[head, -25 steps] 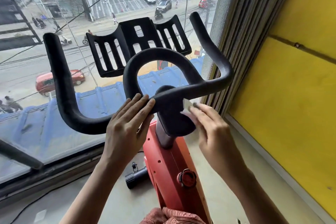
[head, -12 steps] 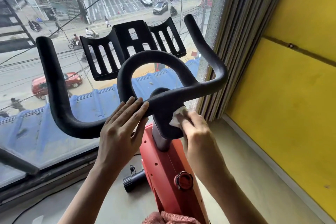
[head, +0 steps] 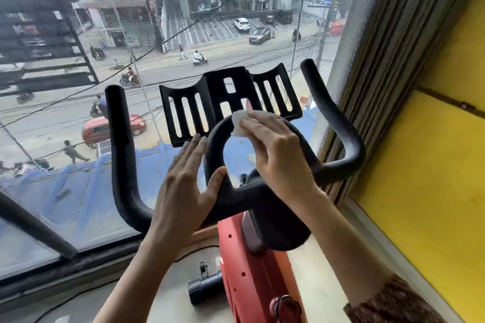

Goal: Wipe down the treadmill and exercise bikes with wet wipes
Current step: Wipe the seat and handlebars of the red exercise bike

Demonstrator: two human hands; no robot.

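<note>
The exercise bike's black handlebar [head: 123, 155] stands in front of me on a red frame [head: 252, 278]. Its centre loop [head: 214, 149] rises below a slotted black tablet holder [head: 228, 99]. My right hand [head: 278, 155] presses a white wet wipe [head: 239, 123] onto the top of the loop, fingers closed over it. My left hand [head: 186, 181] lies flat against the loop's left side, fingers straight, thumb hooked on the inner edge.
A large window [head: 65, 126] directly behind the bike overlooks a street. Grey vertical blinds [head: 380, 60] and a yellow wall [head: 433, 178] close in the right side. A red adjustment knob [head: 284, 308] and a black knob [head: 204, 287] stick out from the frame below.
My right hand carried the wipe from the stem under the handlebar up to the top of the centre loop. My left hand slid from the crossbar up the loop's left side.
</note>
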